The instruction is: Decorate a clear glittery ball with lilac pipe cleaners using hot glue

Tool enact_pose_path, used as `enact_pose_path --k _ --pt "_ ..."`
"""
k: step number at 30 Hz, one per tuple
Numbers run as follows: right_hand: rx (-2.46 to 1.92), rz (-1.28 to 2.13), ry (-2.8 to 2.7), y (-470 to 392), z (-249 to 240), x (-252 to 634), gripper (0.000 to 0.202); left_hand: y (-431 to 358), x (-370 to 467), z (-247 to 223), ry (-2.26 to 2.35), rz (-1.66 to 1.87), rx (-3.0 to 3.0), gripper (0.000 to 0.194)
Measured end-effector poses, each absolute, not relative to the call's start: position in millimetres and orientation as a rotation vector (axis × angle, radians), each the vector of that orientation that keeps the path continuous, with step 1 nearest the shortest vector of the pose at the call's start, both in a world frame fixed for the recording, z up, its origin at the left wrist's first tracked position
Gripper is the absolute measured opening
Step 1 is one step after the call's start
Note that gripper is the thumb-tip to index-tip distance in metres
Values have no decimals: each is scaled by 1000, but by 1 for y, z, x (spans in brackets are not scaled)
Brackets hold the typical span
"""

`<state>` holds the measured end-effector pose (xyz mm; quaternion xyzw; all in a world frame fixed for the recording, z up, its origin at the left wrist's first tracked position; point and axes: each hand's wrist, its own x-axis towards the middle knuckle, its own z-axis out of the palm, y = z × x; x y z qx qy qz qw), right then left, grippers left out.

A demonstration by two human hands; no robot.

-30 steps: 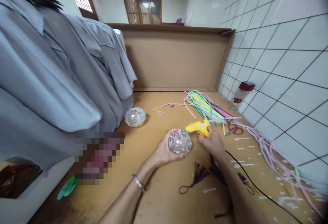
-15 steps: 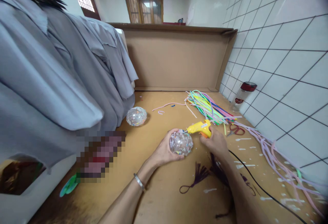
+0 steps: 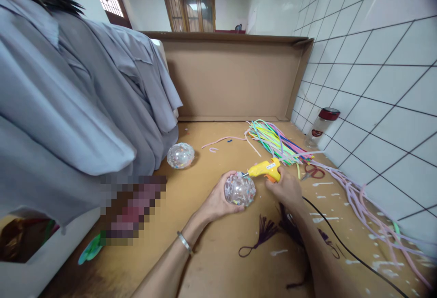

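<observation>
My left hand (image 3: 218,197) is closed around the side of a clear round ball (image 3: 240,189) speckled with coloured bits. In my right hand (image 3: 286,189) is a yellow hot glue gun (image 3: 263,169) with an orange trigger. Its metal nozzle meets the ball's upper rim, though whether it touches is too small to tell. A second clear, speckled ball (image 3: 180,155) rests on the table farther left. Below my right hand lie dark purple tassels (image 3: 266,229), partly hidden by my forearm.
A bundle of coloured pipe cleaners (image 3: 273,141) lies at the back right, near red-handled scissors (image 3: 314,171) and a red-lidded glass jar (image 3: 322,127). The glue gun's black cord (image 3: 341,239) runs right. Cardboard (image 3: 232,79) stands behind; grey shirts (image 3: 102,84) hang at left.
The view has shifted very slightly. Both hands, the ball and the glue gun keep nearly the same positions, with the nozzle still at the ball's upper rim.
</observation>
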<state>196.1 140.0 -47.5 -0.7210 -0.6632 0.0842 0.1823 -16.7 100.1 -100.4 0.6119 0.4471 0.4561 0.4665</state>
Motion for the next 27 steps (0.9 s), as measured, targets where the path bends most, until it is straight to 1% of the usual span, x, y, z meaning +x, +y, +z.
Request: enact_pose_path --k 15,22,27 --pt "-2026 99 -1876 140 -54 194 24 100 -17 -103 1085 1125 1513 98" --pt "-2032 118 -1847 141 -53 196 28 101 -17 -102 1100 1113 1515 97" --pt "-2044 131 -1844 140 -53 194 26 101 -17 -103 1084 1127 1509 98"
